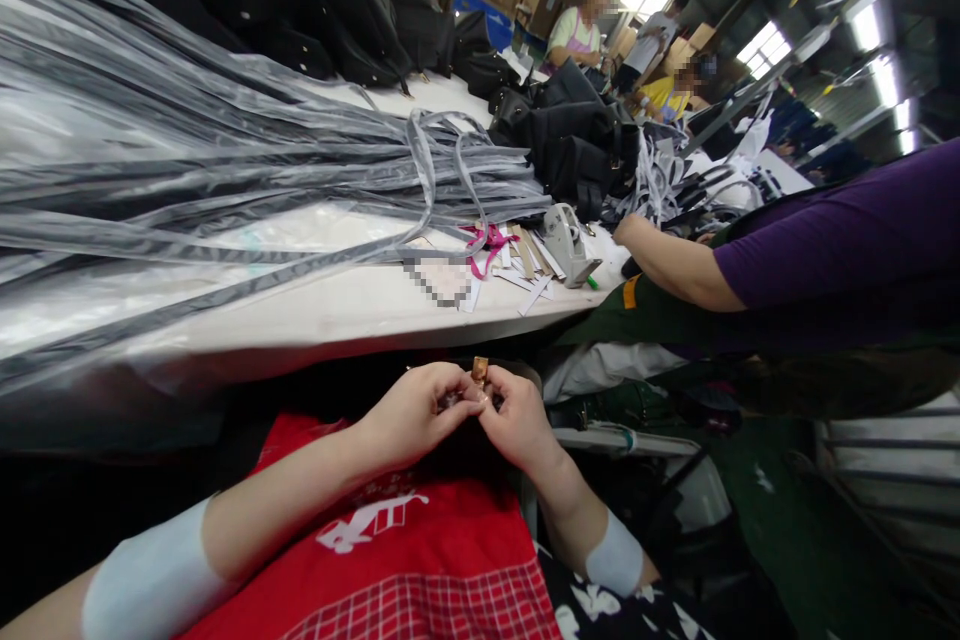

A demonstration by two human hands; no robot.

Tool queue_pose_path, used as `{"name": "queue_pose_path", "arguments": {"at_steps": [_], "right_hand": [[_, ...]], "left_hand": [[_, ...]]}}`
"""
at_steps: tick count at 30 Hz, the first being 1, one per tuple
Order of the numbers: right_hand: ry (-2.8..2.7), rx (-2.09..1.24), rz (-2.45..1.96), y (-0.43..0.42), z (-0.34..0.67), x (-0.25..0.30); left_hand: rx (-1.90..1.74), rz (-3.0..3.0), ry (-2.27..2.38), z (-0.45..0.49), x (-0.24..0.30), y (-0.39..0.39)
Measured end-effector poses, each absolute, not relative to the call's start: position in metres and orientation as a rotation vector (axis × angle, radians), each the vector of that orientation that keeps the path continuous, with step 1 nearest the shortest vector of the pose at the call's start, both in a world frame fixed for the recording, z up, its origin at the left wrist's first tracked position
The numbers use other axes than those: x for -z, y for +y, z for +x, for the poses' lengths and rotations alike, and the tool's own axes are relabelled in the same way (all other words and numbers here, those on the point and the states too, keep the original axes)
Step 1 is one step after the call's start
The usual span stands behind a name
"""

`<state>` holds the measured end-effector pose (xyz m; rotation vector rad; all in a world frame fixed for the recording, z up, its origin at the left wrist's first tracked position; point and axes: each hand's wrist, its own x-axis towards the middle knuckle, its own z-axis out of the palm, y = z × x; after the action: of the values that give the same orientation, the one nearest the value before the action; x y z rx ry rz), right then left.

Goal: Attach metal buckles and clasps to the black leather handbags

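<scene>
Just in front of the table edge, my left hand (pixel 420 410) and my right hand (pixel 517 415) meet fingertip to fingertip. Both are closed in a pinch around a small gold-coloured metal piece (pixel 480 369). Its flat, roughly square top sticks up between the fingers, while the lower part is hidden by them. Small shiny bits show below it, too small to make out. Under my forearms lies a red apron (pixel 420 530) with a white print and a checked pocket.
Long grey plastic-wrapped straps (pixel 300 170) cover the white table (pixel 360 305). A grey tape dispenser (pixel 568 242) stands by paper strips (pixel 529 260). Black bags (pixel 577 135) are piled behind. At my right, a person in a purple sleeve (pixel 810 230) works close by; others work farther back.
</scene>
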<state>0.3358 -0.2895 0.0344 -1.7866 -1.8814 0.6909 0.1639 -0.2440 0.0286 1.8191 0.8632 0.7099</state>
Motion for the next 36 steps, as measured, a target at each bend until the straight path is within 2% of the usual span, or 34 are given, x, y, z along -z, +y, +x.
{"name": "queue_pose_path", "arguments": {"at_steps": [4,12,20,27,31,33,36], "right_hand": [[-1.839,-0.716,-1.756,-0.289,0.337,-0.034],[-1.804,-0.803,-1.721,-0.291,0.339,-0.036],[-1.885,-0.869,-1.791,-0.297,0.35,-0.034],[-2.24,-0.621,-1.882,-0.314,0.352,-0.038],[-2.404,-0.643,-1.903,-0.316,0.348,-0.045],[-2.373,-0.71,-1.949,-0.314,0.346,-0.045],[-2.158,-1.174,-1.919,-0.312,0.346,-0.042]], "left_hand": [[-0.74,1.758,0.976,0.161,-0.027,-0.241],[-0.867,1.55,0.866,0.162,-0.024,-0.236],[-0.694,1.334,0.762,0.158,-0.028,-0.246],[-1.143,1.065,1.014,0.104,-0.024,-0.211],[-1.154,0.991,1.148,0.088,-0.011,-0.204],[-1.121,0.938,1.151,0.087,-0.007,-0.204],[-1.103,0.883,1.149,0.088,-0.007,-0.206]]}}
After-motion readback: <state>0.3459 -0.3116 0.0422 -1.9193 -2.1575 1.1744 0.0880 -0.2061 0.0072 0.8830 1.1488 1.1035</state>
